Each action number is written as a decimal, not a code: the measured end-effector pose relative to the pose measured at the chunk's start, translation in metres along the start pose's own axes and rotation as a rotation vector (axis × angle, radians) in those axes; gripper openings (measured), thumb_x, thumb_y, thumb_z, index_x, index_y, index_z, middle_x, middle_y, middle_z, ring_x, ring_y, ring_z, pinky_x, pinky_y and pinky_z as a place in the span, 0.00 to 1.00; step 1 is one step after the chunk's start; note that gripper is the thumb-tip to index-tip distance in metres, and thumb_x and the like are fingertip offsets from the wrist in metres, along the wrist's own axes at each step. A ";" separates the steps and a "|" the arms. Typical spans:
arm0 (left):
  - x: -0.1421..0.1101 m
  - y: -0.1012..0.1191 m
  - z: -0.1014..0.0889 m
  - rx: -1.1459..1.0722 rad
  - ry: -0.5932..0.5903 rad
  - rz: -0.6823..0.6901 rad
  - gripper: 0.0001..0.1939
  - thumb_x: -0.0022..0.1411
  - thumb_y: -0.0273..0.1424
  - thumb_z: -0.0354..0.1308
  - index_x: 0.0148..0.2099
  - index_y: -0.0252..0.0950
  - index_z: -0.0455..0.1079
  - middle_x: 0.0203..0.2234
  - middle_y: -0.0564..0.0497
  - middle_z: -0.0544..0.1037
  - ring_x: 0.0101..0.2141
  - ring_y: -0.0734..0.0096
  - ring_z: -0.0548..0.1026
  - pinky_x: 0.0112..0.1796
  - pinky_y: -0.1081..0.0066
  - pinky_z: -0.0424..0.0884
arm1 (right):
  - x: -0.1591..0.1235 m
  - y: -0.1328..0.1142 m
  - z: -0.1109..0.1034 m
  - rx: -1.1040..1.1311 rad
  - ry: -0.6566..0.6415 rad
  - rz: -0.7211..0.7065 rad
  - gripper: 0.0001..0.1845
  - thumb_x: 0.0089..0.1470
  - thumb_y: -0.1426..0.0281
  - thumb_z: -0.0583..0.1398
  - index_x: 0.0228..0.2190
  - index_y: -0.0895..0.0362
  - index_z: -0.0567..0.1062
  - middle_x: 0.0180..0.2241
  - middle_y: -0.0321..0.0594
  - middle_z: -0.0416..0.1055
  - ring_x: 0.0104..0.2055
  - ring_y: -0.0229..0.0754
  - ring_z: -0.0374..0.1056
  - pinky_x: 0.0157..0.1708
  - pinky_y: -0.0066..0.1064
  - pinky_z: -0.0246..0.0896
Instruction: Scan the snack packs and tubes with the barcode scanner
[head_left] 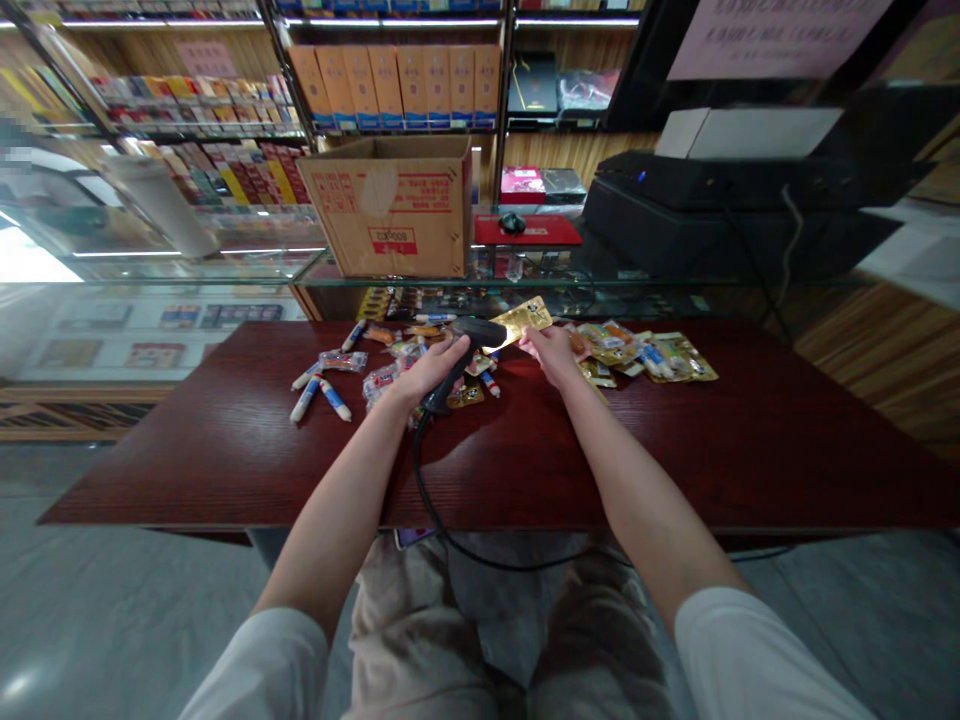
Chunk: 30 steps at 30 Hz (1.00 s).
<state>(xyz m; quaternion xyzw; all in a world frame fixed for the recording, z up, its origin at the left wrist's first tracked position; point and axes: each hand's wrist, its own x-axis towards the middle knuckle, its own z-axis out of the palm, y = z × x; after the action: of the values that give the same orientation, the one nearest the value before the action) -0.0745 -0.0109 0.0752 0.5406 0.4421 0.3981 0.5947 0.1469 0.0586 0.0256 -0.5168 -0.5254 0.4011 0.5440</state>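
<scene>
A corded barcode scanner (477, 333) is gripped firmly in the left hand (427, 368), its head just beside a gold foil packet (525, 320) pinched in the right hand (551, 355).

A cardboard box (390, 210) sits on a glass case (180, 268) (red-printed sides).

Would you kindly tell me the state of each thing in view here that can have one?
Barcode scanner: held in the left hand, aimed at the gold packet, cord hanging below the table edge
Gold packet: pinched in the right hand, raised above the table
Cardboard box: open-topped, standing on a glass counter
White tubes: lying loose
Packets: heaped flat
Computer mouse: resting on a red mat
</scene>
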 end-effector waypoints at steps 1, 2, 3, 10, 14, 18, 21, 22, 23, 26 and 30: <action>0.001 0.000 -0.001 0.002 0.019 -0.001 0.24 0.60 0.52 0.60 0.35 0.32 0.70 0.21 0.51 0.74 0.14 0.79 0.66 0.14 0.78 0.61 | 0.000 -0.002 0.000 0.037 0.003 0.024 0.12 0.49 0.66 0.62 0.18 0.56 0.69 0.21 0.36 0.73 0.30 0.40 0.74 0.35 0.30 0.72; 0.002 0.000 -0.002 0.007 0.042 -0.004 0.24 0.60 0.52 0.60 0.35 0.32 0.70 0.21 0.51 0.75 0.14 0.79 0.67 0.14 0.77 0.61 | 0.001 -0.004 -0.002 0.072 0.015 0.059 0.11 0.49 0.68 0.62 0.18 0.56 0.69 0.21 0.36 0.72 0.29 0.40 0.74 0.35 0.30 0.72; 0.002 0.001 -0.003 0.013 0.066 -0.010 0.24 0.60 0.52 0.60 0.35 0.32 0.71 0.20 0.50 0.74 0.14 0.78 0.67 0.14 0.77 0.61 | 0.002 -0.005 -0.004 0.089 0.026 0.101 0.11 0.49 0.70 0.62 0.18 0.56 0.68 0.20 0.36 0.72 0.28 0.39 0.74 0.35 0.31 0.73; 0.000 0.011 -0.015 -0.057 0.255 -0.021 0.22 0.62 0.47 0.61 0.42 0.31 0.72 0.25 0.48 0.79 0.14 0.77 0.68 0.15 0.76 0.63 | 0.004 -0.011 -0.052 -0.561 0.289 0.126 0.13 0.54 0.70 0.61 0.42 0.61 0.70 0.38 0.53 0.75 0.37 0.52 0.76 0.37 0.43 0.72; -0.001 0.015 -0.020 -0.061 0.308 -0.038 0.24 0.64 0.48 0.58 0.46 0.29 0.72 0.22 0.49 0.78 0.13 0.77 0.67 0.15 0.76 0.62 | -0.005 -0.024 -0.054 -0.997 0.411 -0.196 0.31 0.55 0.67 0.62 0.58 0.61 0.62 0.58 0.62 0.59 0.56 0.59 0.66 0.50 0.49 0.64; -0.003 0.017 -0.021 -0.054 0.306 -0.048 0.27 0.62 0.50 0.59 0.46 0.28 0.71 0.16 0.52 0.74 0.12 0.77 0.66 0.16 0.76 0.62 | -0.017 -0.025 -0.025 -1.211 -0.108 -0.349 0.19 0.61 0.62 0.57 0.51 0.55 0.74 0.55 0.52 0.66 0.58 0.56 0.61 0.56 0.48 0.58; -0.003 0.016 -0.020 -0.060 0.312 -0.039 0.24 0.63 0.49 0.59 0.44 0.29 0.71 0.19 0.51 0.76 0.13 0.77 0.67 0.15 0.76 0.62 | -0.018 -0.018 -0.017 -1.307 -0.253 -0.258 0.17 0.61 0.59 0.58 0.44 0.55 0.79 0.54 0.52 0.68 0.58 0.58 0.60 0.56 0.51 0.56; -0.002 0.016 -0.020 -0.061 0.314 -0.035 0.24 0.63 0.48 0.59 0.44 0.29 0.70 0.20 0.51 0.77 0.13 0.77 0.67 0.15 0.76 0.62 | -0.017 -0.016 -0.020 -1.328 -0.216 -0.210 0.17 0.60 0.59 0.58 0.42 0.56 0.79 0.54 0.53 0.68 0.58 0.60 0.60 0.56 0.52 0.56; -0.002 0.015 -0.020 -0.062 0.313 -0.032 0.23 0.63 0.48 0.59 0.44 0.29 0.70 0.22 0.50 0.78 0.13 0.78 0.67 0.15 0.76 0.62 | -0.015 -0.014 -0.025 -1.344 -0.165 -0.162 0.17 0.60 0.60 0.58 0.42 0.58 0.80 0.54 0.56 0.68 0.58 0.61 0.60 0.55 0.53 0.55; 0.000 0.014 -0.021 -0.068 0.299 -0.024 0.24 0.63 0.48 0.60 0.45 0.29 0.71 0.25 0.48 0.80 0.14 0.78 0.68 0.15 0.76 0.63 | -0.011 -0.013 -0.038 -1.360 -0.035 -0.074 0.17 0.58 0.64 0.59 0.44 0.61 0.79 0.53 0.61 0.68 0.58 0.65 0.59 0.56 0.58 0.51; 0.000 0.014 -0.021 -0.063 0.298 -0.029 0.24 0.64 0.47 0.59 0.47 0.28 0.71 0.28 0.46 0.81 0.14 0.78 0.68 0.16 0.76 0.63 | -0.020 -0.016 -0.021 -1.278 0.033 -0.158 0.19 0.61 0.66 0.55 0.51 0.60 0.75 0.53 0.61 0.68 0.59 0.65 0.58 0.55 0.57 0.51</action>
<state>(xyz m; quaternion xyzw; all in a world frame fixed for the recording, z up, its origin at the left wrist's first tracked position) -0.0940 -0.0033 0.0889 0.4502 0.5207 0.4791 0.5447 0.1630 0.0334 0.0398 -0.7048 -0.6888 -0.0406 0.1649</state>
